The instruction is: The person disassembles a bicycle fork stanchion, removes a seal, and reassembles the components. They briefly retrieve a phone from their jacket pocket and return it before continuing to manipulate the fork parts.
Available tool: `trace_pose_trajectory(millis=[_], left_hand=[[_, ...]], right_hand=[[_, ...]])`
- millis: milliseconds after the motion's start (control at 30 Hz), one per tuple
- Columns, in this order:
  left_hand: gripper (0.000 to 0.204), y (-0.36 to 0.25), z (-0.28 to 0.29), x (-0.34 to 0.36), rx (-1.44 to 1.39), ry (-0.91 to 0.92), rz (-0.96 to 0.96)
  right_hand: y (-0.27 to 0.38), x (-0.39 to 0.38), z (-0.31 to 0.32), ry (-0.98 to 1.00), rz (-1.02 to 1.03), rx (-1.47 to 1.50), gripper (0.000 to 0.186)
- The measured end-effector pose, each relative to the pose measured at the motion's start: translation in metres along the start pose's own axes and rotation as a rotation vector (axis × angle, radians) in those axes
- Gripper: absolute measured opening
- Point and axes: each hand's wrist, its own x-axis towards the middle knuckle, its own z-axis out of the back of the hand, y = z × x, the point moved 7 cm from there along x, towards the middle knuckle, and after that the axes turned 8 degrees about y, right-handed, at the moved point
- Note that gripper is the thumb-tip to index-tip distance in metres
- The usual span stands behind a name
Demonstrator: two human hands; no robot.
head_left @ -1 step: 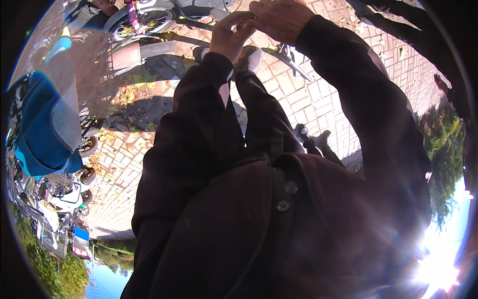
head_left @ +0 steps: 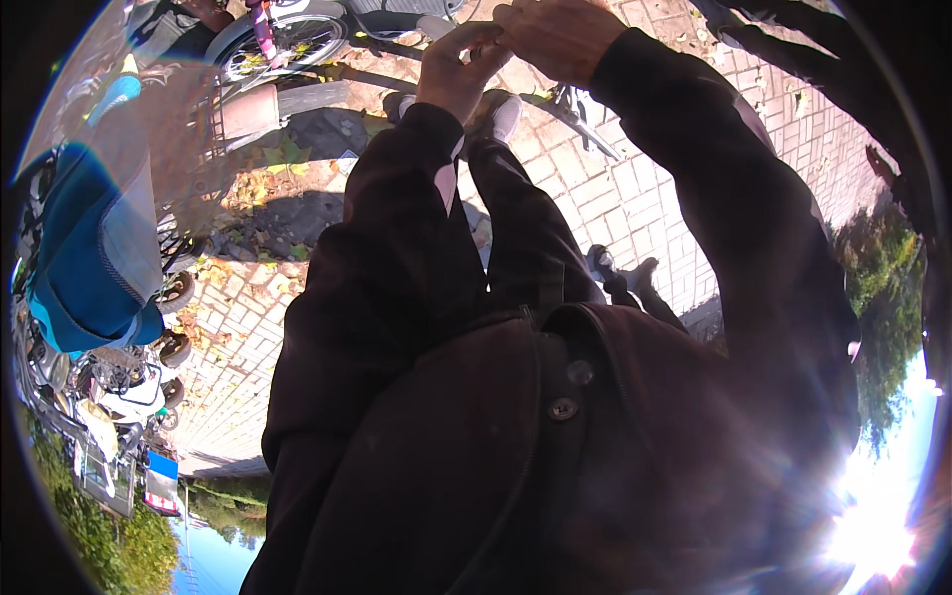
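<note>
At the top of the head view my two hands meet in front of me. My left hand (head_left: 461,71) has its fingers curled and the fingertips pinched. Against it my right hand (head_left: 563,42) is bent closed, its fingers touching the left fingertips. Whatever lies between them, if anything, is too small or hidden to make out. Below and beyond them is part of a bicycle: a dark curved tyre or tube (head_left: 382,81) passes left of my left wrist, and a metal stand or pedal part (head_left: 585,124) shows under my right hand.
A small wheel (head_left: 288,50) with a pink fork stands at the upper left. A teal-blue cover (head_left: 94,258) hangs over a parked vehicle at the left, with several wheels behind it. Brick paving (head_left: 585,188) with fallen leaves lies underfoot. Another person's legs (head_left: 793,50) show at the upper right.
</note>
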Motion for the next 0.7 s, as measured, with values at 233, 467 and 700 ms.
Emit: trace_pose_trajectory(millis=[233, 467, 700], left_hand=[[0.021, 0.003, -0.002, 0.001, -0.057, 0.038, 0.038], [0.029, 0.001, -0.003, 0.002, -0.013, 0.023, 0.011], [0.031, 0.000, -0.004, 0.001, -0.024, 0.042, 0.096]], right_hand=[[-0.002, 0.004, -0.026, 0.482, -0.051, -0.012, 0.019], [0.006, -0.001, -0.003, 0.057, 0.101, 0.129, 0.016], [0.003, 0.009, -0.036, 0.484, -0.016, -0.035, 0.017]])
